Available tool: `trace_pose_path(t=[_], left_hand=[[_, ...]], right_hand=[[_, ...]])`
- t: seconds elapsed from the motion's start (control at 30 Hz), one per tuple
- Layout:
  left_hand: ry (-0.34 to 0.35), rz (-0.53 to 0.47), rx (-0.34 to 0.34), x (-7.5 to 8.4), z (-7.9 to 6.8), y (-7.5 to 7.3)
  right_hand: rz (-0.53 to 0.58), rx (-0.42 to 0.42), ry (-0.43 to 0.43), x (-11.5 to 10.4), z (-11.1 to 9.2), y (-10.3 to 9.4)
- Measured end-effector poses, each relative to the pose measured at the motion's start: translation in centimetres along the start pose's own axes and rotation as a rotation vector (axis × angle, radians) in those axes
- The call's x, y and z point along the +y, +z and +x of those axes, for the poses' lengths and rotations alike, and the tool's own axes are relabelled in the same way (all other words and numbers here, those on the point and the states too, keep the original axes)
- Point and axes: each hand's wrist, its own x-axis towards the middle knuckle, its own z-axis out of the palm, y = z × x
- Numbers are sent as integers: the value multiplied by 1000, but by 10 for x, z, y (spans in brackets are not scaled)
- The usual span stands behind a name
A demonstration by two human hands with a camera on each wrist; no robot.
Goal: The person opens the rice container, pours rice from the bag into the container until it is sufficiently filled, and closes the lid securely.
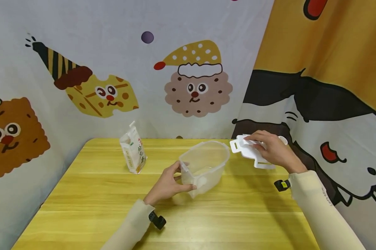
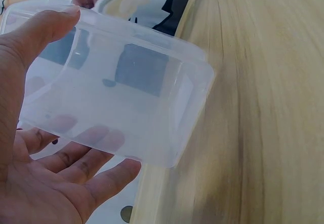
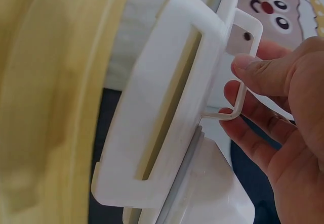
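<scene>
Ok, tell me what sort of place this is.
Perhaps a makeshift filming corner indoors, though that's a guess: cartoon-print cloth hangs right behind the wood-grain table, and a black device sits at each wrist.

- A packet (image 1: 134,152) stands on the tabletop (image 1: 113,208), toward its back left.
- To the packet's right and nearer the front, a container (image 1: 206,178) sits in the grasp of the left hand (image 1: 167,184).
- Just right of the container, a lid (image 1: 248,151) is under the right hand (image 1: 274,149).
- Behind all, a curtain (image 1: 113,21) spans the scene.
</scene>
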Motion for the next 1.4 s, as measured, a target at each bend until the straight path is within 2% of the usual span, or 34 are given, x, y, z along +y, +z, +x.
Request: trace_pose_path(t=[0.5,0.8,1.13,1.3,1.4], left_hand=[[10,24,-4,-3,1,0],[9,21,-6,-3,2,0],[23,15,-9,-5,2,0],[25,13,-8,-4,2,-1],[26,13,-13,-4,1,0]], right_hand=[[58,-142,37,16,-22,46],[67,-207,81,16,-37,67],[58,-216,27,18,-46,82],[59,-226,42,16,-46,82],[69,-242,80,15,-46,79]])
